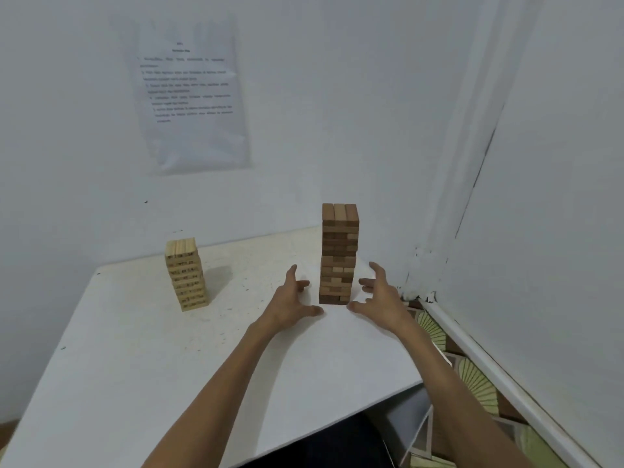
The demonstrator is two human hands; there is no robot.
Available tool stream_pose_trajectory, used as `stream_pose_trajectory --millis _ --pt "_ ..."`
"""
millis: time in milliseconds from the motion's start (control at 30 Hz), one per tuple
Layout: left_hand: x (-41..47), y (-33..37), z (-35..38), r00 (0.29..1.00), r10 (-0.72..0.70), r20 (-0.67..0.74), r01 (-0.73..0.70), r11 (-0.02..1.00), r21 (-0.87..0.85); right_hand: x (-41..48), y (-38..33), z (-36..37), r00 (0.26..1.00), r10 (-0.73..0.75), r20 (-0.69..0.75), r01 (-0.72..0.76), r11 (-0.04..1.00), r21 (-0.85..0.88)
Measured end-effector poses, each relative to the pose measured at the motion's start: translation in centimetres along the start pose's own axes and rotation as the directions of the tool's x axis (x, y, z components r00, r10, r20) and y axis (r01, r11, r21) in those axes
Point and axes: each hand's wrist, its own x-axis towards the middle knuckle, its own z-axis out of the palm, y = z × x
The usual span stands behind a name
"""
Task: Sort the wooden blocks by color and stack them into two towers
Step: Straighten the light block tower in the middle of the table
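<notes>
Two block towers stand on the white table (135,349). The tall brown tower (338,253) rises at the back right, near the wall corner. A shorter tower of light, pale-yellow blocks (186,274) with dark printed marks stands at the back left. My left hand (293,298) hovers just left of the brown tower's base with fingers spread, apart from it. My right hand (381,293) mirrors it on the right side, fingers spread and also not touching the blocks. Neither hand holds anything.
A printed paper sheet (192,92) hangs on the white wall behind the table. The wall corner (418,292) lies close to the right of the brown tower. Patterned floor tiles (472,376) show past the table's right edge.
</notes>
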Motion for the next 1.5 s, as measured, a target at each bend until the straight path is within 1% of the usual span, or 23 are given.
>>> stream_pose_trajectory --millis 67,300,400,500,833,1033,1300,1500 --pt "1.3 -0.1 -0.4 0.999 0.032 0.022 -0.031 0.999 -0.013 1.1 0.5 -0.3 0.999 -0.021 0.029 0.02 0.999 0.035" --pt "4.6 -1.3 -0.6 0.99 0.104 0.091 -0.097 0.992 -0.08 3.1 1.3 -1.0 0.987 -0.089 0.134 0.096 0.994 -0.049" --pt "5.0 -1.9 0.0 0.991 0.11 0.08 -0.099 0.987 -0.13 3.6 1.8 -0.9 0.983 -0.127 0.131 0.133 0.99 -0.044" --pt "5.0 -2.4 0.3 0.991 0.12 0.058 -0.11 0.981 -0.161 3.8 2.2 -0.8 0.985 -0.115 0.124 0.121 0.992 -0.041" --pt "5.0 -2.6 0.2 0.987 0.149 0.056 -0.14 0.98 -0.141 4.4 2.6 -0.6 0.987 -0.118 0.111 0.126 0.989 -0.071" --pt "5.3 -2.3 0.1 0.989 0.135 0.069 -0.126 0.985 -0.117 4.6 2.2 -0.6 0.982 -0.14 0.124 0.152 0.984 -0.091" --pt "4.9 -2.1 0.4 0.989 0.145 0.042 -0.139 0.983 -0.116 4.7 2.4 -0.4 0.986 -0.134 0.099 0.143 0.985 -0.092" --pt "4.7 -1.9 0.5 0.984 0.178 0.023 -0.177 0.982 -0.059 4.9 2.6 -0.3 0.985 -0.151 0.087 0.159 0.982 -0.098"
